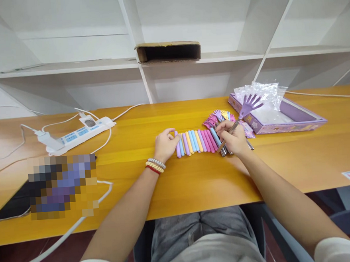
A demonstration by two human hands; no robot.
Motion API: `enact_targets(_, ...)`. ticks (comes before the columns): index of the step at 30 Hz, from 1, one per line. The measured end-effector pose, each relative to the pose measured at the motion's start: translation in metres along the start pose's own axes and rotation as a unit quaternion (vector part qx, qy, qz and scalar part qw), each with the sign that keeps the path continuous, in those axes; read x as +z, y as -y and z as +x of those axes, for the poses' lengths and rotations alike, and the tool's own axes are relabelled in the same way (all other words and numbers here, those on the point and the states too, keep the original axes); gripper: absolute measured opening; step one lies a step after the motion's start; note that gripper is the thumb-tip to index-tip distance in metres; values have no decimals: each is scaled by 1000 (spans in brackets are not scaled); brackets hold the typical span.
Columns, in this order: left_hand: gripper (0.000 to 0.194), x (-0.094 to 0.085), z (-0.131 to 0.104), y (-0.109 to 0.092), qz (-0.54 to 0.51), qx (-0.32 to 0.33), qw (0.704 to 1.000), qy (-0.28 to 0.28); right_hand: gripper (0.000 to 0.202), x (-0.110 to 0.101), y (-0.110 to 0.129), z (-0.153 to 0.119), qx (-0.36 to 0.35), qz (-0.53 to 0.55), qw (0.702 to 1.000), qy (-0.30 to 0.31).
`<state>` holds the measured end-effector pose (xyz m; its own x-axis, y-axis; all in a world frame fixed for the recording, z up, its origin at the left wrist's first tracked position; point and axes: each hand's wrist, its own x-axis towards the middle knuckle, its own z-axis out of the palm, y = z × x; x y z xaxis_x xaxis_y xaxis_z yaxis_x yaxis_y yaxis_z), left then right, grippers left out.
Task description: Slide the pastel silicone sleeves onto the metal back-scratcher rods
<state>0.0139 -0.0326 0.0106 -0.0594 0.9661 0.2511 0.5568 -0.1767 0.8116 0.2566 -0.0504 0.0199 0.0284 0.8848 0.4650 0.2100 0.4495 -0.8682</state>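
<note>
Yellow table [196, 181]; right hand [233, 137] pinches purple palm-headed scratcher [248, 105], metal-shafted; left hand [163, 144] half-open at pastel handles [194, 141].

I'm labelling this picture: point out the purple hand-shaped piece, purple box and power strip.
Purple hand-shaped piece [246, 107]: head view, on its palm.
Purple box [285, 127]: head view, on its near wall.
Power strip [80, 135]: head view, on its top.

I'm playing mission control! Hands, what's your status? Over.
Right hand: holding scratcher. Left hand: at leftmost tube. Tubes: side by side between hands. Box: off right, apart from tubes.
</note>
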Motion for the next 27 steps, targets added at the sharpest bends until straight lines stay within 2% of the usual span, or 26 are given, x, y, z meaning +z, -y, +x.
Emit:
enact_targets(5, 34, 10, 0, 0, 112, 36, 993, -1, 10, 1, 3, -2, -21, -51, 998, 20)
enact_targets(11, 34, 19, 6, 8, 173, 51, 983, 27, 10, 1, 9, -4, -44, -89, 994, 42)
enact_targets(17, 38, 21, 8, 13, 183, 48, 981, 44, 8, 3, 11, -5, -38, -92, 994, 43)
enact_targets(22, 36, 20, 6, 11, 156, 37, 986, 52, 22, 6, 13, -8, -45, -95, 993, 62)
enact_targets(27, 34, 17, 4, 10, 138, 54, 988, 38, 39, 8, 14, -11, -47, -95, 991, 84)
